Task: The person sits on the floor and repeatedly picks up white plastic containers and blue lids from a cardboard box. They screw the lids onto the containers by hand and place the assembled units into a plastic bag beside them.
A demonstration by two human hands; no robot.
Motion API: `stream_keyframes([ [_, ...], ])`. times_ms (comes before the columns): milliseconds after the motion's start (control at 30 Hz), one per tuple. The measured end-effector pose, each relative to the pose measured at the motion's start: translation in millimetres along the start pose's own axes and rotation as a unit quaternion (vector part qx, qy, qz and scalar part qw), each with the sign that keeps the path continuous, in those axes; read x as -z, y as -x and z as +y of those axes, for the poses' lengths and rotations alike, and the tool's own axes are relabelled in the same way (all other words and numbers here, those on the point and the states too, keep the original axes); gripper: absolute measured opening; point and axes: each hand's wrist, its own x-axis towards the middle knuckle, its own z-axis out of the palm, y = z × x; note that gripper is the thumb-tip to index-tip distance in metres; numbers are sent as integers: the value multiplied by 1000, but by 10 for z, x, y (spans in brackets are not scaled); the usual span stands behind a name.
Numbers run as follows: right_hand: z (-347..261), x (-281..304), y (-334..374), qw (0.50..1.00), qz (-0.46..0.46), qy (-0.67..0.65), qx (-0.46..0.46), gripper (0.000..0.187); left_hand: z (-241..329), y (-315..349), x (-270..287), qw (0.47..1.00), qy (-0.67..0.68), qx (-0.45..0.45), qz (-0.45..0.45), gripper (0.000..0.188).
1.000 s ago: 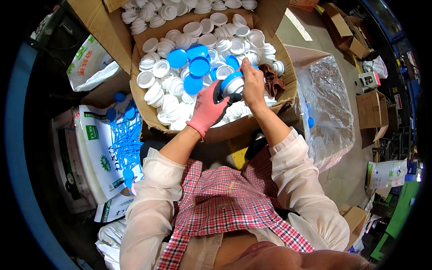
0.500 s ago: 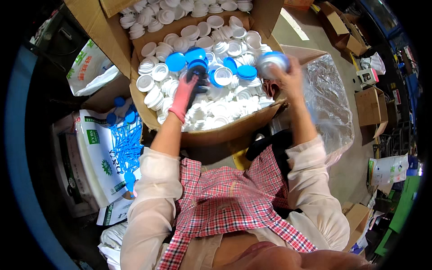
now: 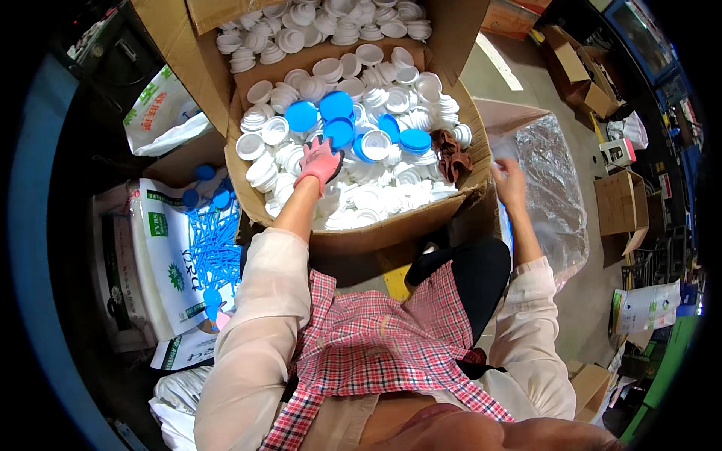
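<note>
My left hand (image 3: 322, 161), in a pink and black glove, reaches into a cardboard box of white plastic caps (image 3: 368, 197). Its fingertips close on the near edge of a round blue lid (image 3: 338, 132). More blue lids lie around it, one flat to the left (image 3: 301, 116), another just beyond (image 3: 336, 105) and a third to the right (image 3: 414, 140). My bare right hand (image 3: 511, 180) hangs over the plastic-lined box on the right, fingers loosely bent, no lid visible in it. A brown cloth (image 3: 453, 155) lies at the right side of the caps.
The cardboard box (image 3: 376, 232) has raised flaps, with more white caps behind. Clear plastic film (image 3: 553, 177) lines the box on the right. At left, blue long-stemmed pieces (image 3: 213, 248) lie on white printed sacks (image 3: 162, 263). Open cartons (image 3: 621, 190) stand along the right.
My right hand has moved down and right from the caps to the lined box, and its blue-and-white lid stack no longer shows. My left hand has drawn slightly nearer, uncovering a blue lid.
</note>
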Motion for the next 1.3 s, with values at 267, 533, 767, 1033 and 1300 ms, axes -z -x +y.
stream_keyframes([
  [267,-1759,-1542,-440,930,-239,-278,-22,45,-32,12,-84,984,104,-124,70,63],
  [533,-2059,-1854,-524,885,-210,-396,-123,22,98,354,396,850,512,-121,7,36],
  [767,-2458,-875,-304,863,-254,-434,-40,23,264,828,775,654,739,-92,-136,53],
  [1033,-2530,-524,-148,820,-301,-480,77,26,292,1044,787,522,776,-153,-319,58],
  [1300,-2387,-668,-64,875,-200,-422,124,21,351,1072,708,557,743,-211,-304,57],
])
